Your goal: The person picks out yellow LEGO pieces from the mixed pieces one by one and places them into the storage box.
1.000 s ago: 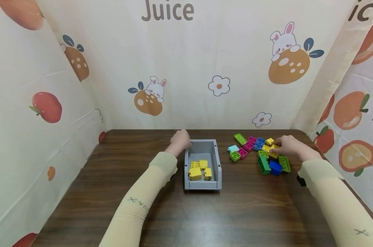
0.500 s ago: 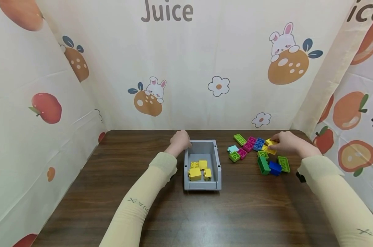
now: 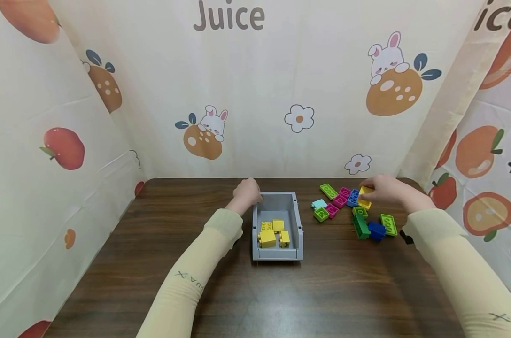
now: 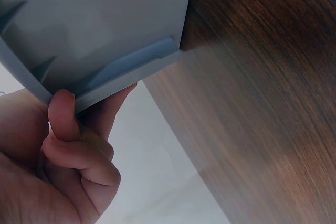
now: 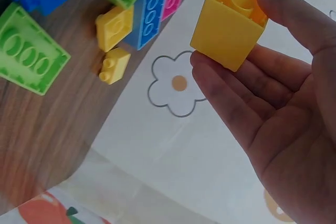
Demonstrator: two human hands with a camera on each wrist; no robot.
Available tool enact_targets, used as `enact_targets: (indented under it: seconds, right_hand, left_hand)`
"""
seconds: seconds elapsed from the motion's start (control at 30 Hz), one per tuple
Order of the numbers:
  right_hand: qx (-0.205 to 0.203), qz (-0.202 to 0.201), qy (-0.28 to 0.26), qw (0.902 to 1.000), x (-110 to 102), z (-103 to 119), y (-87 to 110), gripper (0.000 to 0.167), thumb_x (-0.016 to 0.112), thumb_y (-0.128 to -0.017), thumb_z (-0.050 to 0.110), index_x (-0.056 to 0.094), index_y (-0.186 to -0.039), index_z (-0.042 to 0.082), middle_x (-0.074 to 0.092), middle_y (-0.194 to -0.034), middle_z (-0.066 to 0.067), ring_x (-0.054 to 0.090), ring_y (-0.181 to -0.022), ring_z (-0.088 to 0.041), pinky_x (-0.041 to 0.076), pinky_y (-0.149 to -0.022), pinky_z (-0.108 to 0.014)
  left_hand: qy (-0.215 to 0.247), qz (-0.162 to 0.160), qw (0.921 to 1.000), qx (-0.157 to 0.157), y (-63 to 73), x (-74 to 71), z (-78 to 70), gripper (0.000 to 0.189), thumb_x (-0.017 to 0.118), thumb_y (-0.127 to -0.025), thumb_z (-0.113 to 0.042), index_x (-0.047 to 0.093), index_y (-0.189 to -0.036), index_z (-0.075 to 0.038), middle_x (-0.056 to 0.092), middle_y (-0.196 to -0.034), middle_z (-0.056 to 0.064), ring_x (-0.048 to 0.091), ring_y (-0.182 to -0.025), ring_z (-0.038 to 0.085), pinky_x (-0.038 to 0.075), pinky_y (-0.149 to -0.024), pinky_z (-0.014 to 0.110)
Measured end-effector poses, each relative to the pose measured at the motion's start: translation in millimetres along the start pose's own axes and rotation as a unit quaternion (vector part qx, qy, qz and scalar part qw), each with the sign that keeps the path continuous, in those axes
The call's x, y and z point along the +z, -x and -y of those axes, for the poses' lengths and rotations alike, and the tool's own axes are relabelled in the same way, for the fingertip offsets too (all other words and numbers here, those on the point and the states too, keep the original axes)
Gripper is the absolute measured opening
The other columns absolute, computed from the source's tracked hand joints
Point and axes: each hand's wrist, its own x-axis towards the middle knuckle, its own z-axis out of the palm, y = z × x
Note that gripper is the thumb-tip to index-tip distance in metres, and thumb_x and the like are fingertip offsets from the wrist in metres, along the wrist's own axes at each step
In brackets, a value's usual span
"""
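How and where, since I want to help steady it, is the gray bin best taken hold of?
Probably midway along the right wall of the gray bin, at its top, from above and the right. The bin stands open-topped, so both faces of that wall look reachable; bare table lies to its right, and the left hand grips its far left corner.
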Motion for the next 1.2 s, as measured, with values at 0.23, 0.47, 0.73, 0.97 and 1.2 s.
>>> enact_targets:
  seconds: [0.23,0.47,0.73,0.97,1.2]
  right_hand:
    - [-0.022,-0.013,0.007,0.9996,-3,13,-2.9,0.043,0.069,-0.086,0.026,0.062,-0.115,-0.004,0.066,-0.083,-0.005,0.055,-0.065,-0.014,0.051,-0.063,-0.033]
    - [-0.042,-0.024,0.021,0.9986,-5,26,-6.2,0.039,0.068,-0.086,0.032,0.065,-0.11,0.001,0.055,-0.071,-0.001,0.049,-0.06,-0.014,0.043,-0.055,-0.028]
    - [-0.069,-0.032,0.037,0.9964,-6,43,-10.2,0.044,0.069,-0.086,0.031,0.063,-0.115,-0.001,0.057,-0.072,-0.001,0.047,-0.06,-0.014,0.041,-0.054,-0.028]
    - [-0.071,-0.032,0.035,0.9964,-8,58,-15.4,0.046,0.068,-0.086,0.035,0.061,-0.118,0.002,0.058,-0.076,-0.001,0.049,-0.065,-0.016,0.043,-0.057,-0.028]
    - [-0.074,-0.036,0.024,0.9963,-9,77,-22.6,0.049,0.069,-0.085,0.037,0.061,-0.12,0.003,0.058,-0.077,-0.001,0.049,-0.07,-0.018,0.043,-0.059,-0.029]
  left_hand:
    - [0.0,0.0,1.0,0.001,-0.2,0.7,0.4,0.033,0.073,-0.08,-0.017,0.052,-0.056,-0.014,0.052,-0.058,-0.003,0.047,-0.055,0.012,0.04,-0.05,0.028]
    - [-0.003,-0.002,1.0,0.001,-0.8,1.3,0.7,0.034,0.073,-0.08,-0.017,0.051,-0.055,-0.015,0.051,-0.057,-0.003,0.047,-0.055,0.012,0.04,-0.05,0.028]
    - [0.002,0.005,1.0,0.0,-1.2,0.7,0.5,0.03,0.073,-0.08,-0.017,0.054,-0.057,-0.014,0.053,-0.06,-0.002,0.048,-0.056,0.012,0.041,-0.05,0.028]
    - [0.002,0.007,1.0,0.005,-3.0,1.0,1.0,0.037,0.073,-0.081,-0.017,0.048,-0.054,-0.014,0.046,-0.054,-0.003,0.045,-0.054,0.012,0.039,-0.049,0.027]
    - [0.0,0.0,1.0,0.005,-3.1,1.1,1.0,0.03,0.073,-0.081,-0.018,0.054,-0.057,-0.014,0.052,-0.059,-0.002,0.048,-0.056,0.013,0.041,-0.052,0.028]
